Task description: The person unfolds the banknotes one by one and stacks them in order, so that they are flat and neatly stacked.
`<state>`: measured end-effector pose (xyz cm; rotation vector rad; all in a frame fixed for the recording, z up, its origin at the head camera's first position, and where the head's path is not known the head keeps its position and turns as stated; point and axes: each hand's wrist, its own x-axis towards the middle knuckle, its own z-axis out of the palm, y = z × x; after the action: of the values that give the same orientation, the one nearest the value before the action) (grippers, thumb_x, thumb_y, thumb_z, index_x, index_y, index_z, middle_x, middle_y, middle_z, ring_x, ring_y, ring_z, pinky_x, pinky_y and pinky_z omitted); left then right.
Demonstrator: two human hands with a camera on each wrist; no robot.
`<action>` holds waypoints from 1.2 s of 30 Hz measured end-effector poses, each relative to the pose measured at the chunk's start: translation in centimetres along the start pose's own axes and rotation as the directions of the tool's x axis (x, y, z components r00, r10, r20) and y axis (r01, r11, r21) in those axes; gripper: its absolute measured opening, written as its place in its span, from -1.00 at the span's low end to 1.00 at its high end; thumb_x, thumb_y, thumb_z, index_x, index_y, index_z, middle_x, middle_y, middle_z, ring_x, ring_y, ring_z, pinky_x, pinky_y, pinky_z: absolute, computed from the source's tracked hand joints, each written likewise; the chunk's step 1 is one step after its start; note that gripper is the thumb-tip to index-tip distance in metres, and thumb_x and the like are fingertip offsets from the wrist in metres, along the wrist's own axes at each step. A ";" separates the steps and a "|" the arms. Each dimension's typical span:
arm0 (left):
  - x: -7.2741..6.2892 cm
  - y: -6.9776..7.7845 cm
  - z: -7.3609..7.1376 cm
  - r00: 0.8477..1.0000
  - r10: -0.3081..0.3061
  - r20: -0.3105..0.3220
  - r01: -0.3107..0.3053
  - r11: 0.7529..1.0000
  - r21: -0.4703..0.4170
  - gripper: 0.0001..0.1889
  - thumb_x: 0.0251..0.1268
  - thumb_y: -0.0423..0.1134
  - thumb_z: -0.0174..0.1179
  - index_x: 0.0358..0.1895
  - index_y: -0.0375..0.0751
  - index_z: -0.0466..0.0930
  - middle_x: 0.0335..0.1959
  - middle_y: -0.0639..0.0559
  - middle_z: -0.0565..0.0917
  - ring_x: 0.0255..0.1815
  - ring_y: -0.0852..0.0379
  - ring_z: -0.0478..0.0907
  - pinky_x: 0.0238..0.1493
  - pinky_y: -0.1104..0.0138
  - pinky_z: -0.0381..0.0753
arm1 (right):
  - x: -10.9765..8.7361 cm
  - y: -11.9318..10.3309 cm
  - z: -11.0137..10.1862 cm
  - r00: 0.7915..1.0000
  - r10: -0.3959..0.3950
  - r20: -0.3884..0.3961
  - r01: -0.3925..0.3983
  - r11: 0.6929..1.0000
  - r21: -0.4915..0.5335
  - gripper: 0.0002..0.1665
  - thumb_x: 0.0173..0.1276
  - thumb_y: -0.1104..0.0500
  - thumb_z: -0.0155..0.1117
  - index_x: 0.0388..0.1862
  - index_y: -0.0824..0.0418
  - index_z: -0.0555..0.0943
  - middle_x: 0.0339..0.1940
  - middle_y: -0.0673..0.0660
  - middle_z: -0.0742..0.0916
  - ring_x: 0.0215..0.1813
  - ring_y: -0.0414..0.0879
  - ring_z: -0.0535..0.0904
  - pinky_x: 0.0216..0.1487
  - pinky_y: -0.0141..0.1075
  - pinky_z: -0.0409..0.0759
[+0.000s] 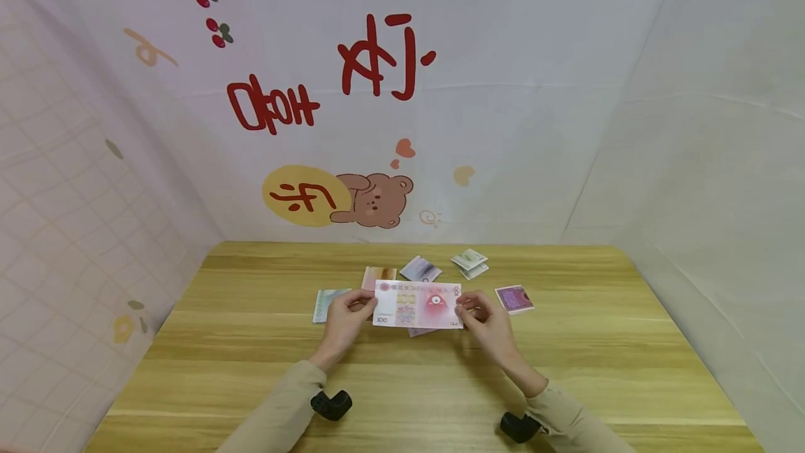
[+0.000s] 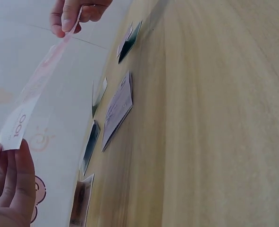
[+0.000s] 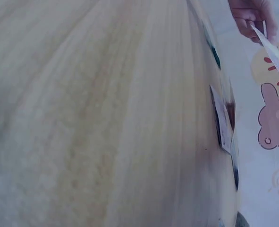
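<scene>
A pink banknote (image 1: 418, 305) marked 100 is stretched flat between both hands, above the table. My left hand (image 1: 344, 320) pinches its left end between thumb and fingers. At the other end, my right hand (image 1: 490, 327) pinches the short edge, fingers curled. The left wrist view shows the banknote (image 2: 33, 94) side-on, raised off the wood. Below it, a folded purplish note (image 1: 423, 332) is mostly hidden in the head view; the left wrist view shows this folded note (image 2: 118, 111) on the table. In the right wrist view only the left hand (image 3: 252, 19) appears.
Around the hands on the wooden table (image 1: 415, 383) lie folded notes: a green one (image 1: 323, 306), a brownish one (image 1: 379, 273), a purple one (image 1: 420, 269), a grey-green one (image 1: 470, 259) and a magenta one (image 1: 514, 298). A printed cloth (image 1: 503, 124) hangs behind the table.
</scene>
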<state>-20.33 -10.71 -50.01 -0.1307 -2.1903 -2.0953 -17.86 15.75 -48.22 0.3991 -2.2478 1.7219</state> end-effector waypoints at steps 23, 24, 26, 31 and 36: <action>-2.1 -1.2 -1.3 0.992 -0.124 -0.021 0.124 0.992 0.021 -0.91 0.12 -0.56 0.27 -0.34 -0.56 0.56 -0.48 -0.13 0.61 -0.50 0.15 0.56 -0.47 0.35 0.64 | -1.5 -0.3 -0.2 0.985 0.073 0.155 -0.076 0.997 0.013 -0.88 0.20 0.56 0.26 -0.26 0.53 0.60 -0.41 0.36 0.68 -0.39 -0.04 0.63 -0.33 -0.43 0.60; -2.4 -1.4 -1.5 0.990 -0.144 -0.006 0.144 0.989 0.018 -0.92 0.13 -0.57 0.26 -0.34 -0.56 0.55 -0.50 -0.13 0.60 -0.52 0.14 0.56 -0.48 0.31 0.66 | -1.6 -0.3 -0.1 0.980 0.093 0.173 -0.095 0.996 -0.002 -0.88 0.20 0.56 0.26 -0.26 0.53 0.60 -0.41 0.36 0.68 -0.38 -0.05 0.63 -0.33 -0.43 0.59; -3.1 -1.7 -1.9 0.985 -0.172 0.022 0.171 0.985 0.027 -0.92 0.12 -0.59 0.25 -0.35 -0.56 0.54 -0.52 -0.12 0.60 -0.54 0.13 0.56 -0.47 0.26 0.68 | -2.0 -0.4 0.1 0.968 0.134 0.212 -0.130 0.991 -0.035 -0.88 0.19 0.55 0.26 -0.26 0.51 0.61 -0.41 0.35 0.69 -0.39 -0.06 0.62 -0.35 -0.44 0.57; -4.6 -2.5 -3.3 0.970 -0.225 0.089 0.215 0.971 0.104 -0.92 0.12 -0.60 0.22 -0.35 -0.59 0.52 -0.54 -0.12 0.59 -0.54 0.07 0.59 -0.45 0.23 0.68 | -3.2 0.1 1.1 0.923 0.212 0.322 -0.213 0.976 -0.034 -0.89 0.21 0.51 0.26 -0.26 0.52 0.59 -0.45 0.32 0.67 -0.48 -0.10 0.56 -0.52 -0.41 0.54; -5.8 -2.0 -4.6 0.966 -0.233 0.113 0.211 0.961 0.178 -0.91 0.10 -0.60 0.21 -0.34 -0.61 0.52 -0.52 -0.16 0.60 -0.50 0.03 0.57 -0.46 0.26 0.66 | -4.3 2.4 2.6 0.887 0.243 0.392 -0.245 0.968 -0.045 -0.89 0.23 0.42 0.31 -0.26 0.43 0.60 -0.49 0.17 0.68 -0.55 -0.15 0.55 -0.59 -0.38 0.53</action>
<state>-14.80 -15.32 -52.56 -0.0092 -2.5561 -2.0545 -14.95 14.06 -52.69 0.5256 -2.6789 1.9117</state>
